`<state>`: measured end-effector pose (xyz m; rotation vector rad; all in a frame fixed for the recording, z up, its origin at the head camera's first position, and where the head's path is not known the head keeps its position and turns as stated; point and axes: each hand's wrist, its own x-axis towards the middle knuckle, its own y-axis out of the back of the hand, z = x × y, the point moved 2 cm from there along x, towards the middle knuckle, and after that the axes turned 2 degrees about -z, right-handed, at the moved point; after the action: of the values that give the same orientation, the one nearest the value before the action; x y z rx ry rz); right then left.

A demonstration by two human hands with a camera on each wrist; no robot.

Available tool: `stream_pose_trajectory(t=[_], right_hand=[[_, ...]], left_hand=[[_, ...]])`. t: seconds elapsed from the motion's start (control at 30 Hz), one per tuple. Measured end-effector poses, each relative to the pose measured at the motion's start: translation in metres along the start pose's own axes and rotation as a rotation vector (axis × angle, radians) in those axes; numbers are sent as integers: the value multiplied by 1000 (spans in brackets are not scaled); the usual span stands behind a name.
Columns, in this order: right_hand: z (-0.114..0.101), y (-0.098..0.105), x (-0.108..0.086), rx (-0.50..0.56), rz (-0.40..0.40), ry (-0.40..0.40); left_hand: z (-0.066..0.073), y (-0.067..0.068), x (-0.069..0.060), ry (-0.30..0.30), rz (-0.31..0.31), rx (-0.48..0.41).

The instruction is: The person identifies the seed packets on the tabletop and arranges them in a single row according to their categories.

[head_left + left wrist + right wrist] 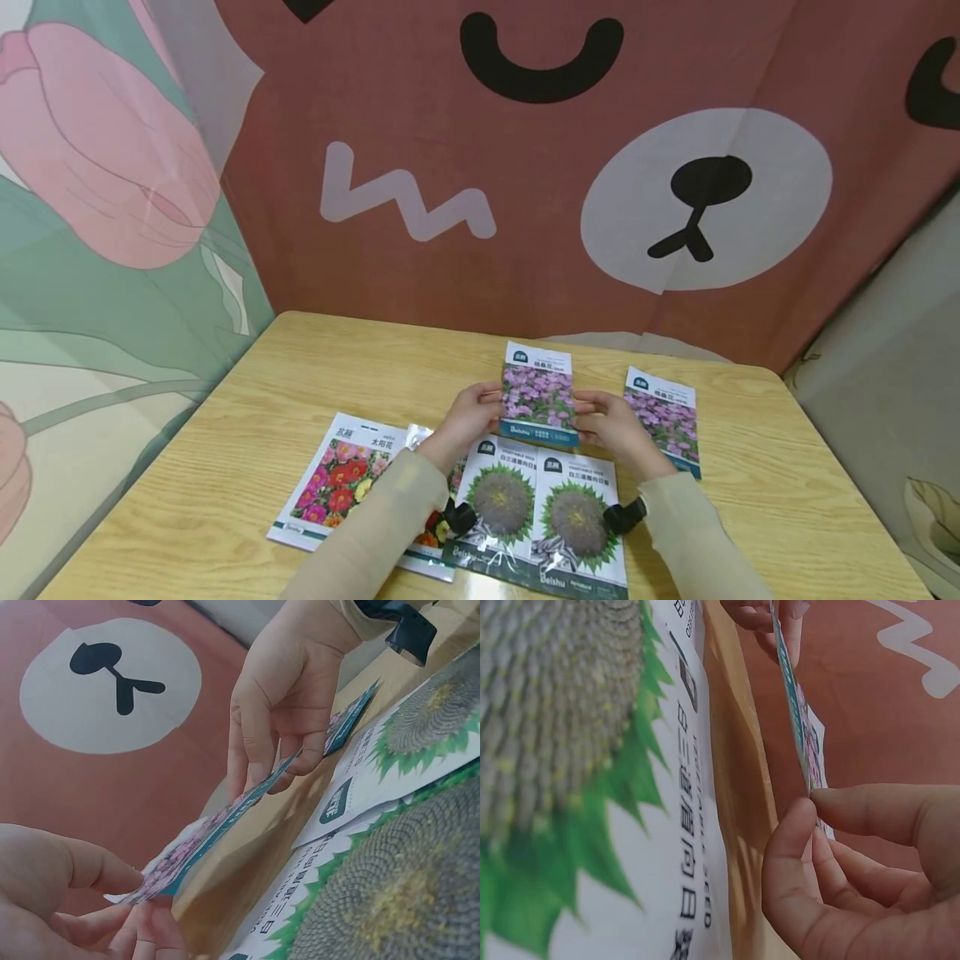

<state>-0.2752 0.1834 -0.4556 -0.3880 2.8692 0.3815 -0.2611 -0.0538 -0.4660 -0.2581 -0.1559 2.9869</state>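
I see the left hand [467, 419] and right hand [613, 429] pinching a flower packet [537, 393] by its edges — near sunflower packets [501, 502].

A purple-flowered packet [537, 395] is held up by its sides.

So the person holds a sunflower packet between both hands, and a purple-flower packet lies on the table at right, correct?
Not quite: in the head view, the held packet, between the left hand and right hand, pictures purple flowers, not a sunflower. Another purple-flower packet does lie on the table at right.
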Motion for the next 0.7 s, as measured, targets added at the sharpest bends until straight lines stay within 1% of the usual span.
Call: stream_pose_trajectory(t=[0.17,0.3,0.43,0.53,0.7], right_hand=[[2,4,-5,-16,20,-2],[3,8,-11,-56,42,-3],[3,11,-17,-84,56,4],[4,14,-21,-83,48,12],[4,22,-30,-65,31,23]], left_hand=[[0,-4,-3,-17,-2,23],[1,-8,-8,-26,-8,42],[2,-11,-13,-26,-21,18],[3,-14,-16,-30,-38,8],[4,-20,-21,-41,-72,15]])
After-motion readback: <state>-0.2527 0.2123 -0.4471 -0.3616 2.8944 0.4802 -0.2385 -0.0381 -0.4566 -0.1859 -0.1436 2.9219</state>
